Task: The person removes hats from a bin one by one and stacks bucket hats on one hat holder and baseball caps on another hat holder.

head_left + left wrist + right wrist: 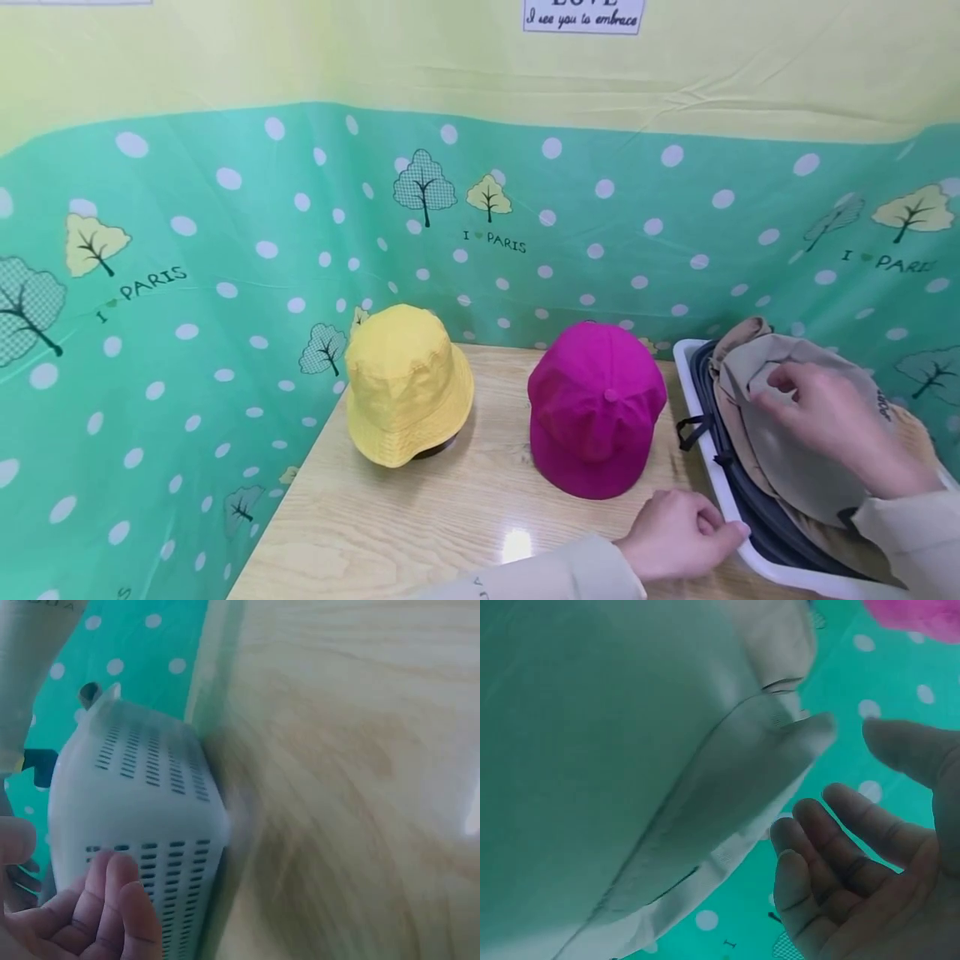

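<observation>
At the near left corner of the white basket (142, 810), my left hand (678, 533) has its thumb right at the rim, while its bent fingers (112, 907) show in front of the slotted outer wall. Over the grey cap (795, 442) in the basket hovers my right hand (832, 417), with loosely bent fingers. In the right wrist view a gap shows between that thumb and the fingers, and the cap's folded edge (780, 765) lies beside them with nothing gripped. Beige and dark navy caps (742, 508) are stacked under the grey one.
A magenta cap (596, 408) stands left of the basket on the wooden table (450, 542). Farther left, a yellow bucket hat (405, 383) sits over a dark support. A green dotted cloth (465, 283) hangs behind and along the left side. A black strap (693, 429) hangs over the basket's rim.
</observation>
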Motion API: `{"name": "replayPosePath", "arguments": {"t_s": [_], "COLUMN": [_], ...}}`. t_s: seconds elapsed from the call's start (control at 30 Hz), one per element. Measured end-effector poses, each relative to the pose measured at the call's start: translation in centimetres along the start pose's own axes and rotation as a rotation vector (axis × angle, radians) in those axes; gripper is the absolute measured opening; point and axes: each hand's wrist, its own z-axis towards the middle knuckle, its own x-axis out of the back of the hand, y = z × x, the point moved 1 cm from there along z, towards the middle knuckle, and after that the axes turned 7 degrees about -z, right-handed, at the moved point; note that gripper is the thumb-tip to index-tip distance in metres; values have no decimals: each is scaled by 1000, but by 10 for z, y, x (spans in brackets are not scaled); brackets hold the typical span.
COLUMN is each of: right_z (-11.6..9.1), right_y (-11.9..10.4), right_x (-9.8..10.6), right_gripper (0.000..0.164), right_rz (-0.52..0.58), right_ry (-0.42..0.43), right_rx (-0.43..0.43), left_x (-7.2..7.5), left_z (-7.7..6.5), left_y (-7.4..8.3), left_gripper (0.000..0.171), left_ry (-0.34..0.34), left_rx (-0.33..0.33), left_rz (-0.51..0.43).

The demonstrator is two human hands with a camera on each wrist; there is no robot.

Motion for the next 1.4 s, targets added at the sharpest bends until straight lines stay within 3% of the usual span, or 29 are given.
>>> {"name": "replayPosePath", "arguments": {"t_s": [0.23, 0.6, 0.77, 0.97, 1.27, 1.4], "right_z": [3, -5, -7, -10, -18, -21], "right_y": [3, 1, 0, -3, -6, -6], "right_x": [-8, -13, -14, -14, -11, -5], "right_gripper": [39, 32, 24, 18, 18, 19], "right_rz": [-158, -187, -223, -247, -256, -241], "right_ry": [-2, 27, 67, 106, 164, 148], "right_rx": [70, 70, 90, 100, 20, -44], "left_x": [-12, -23, -26, -27, -26, -26], "left_z": [4, 2, 2, 3, 4, 5], "left_y": [-2, 5, 5, 3, 3, 2], "left_gripper": [25, 18, 18, 18, 18, 19], "left_ry": [62, 113, 153, 132, 138, 134], "left_rx": [61, 140, 107, 111, 110, 105], "left_rz": [-126, -357, -391, -427, -464, -462]}}
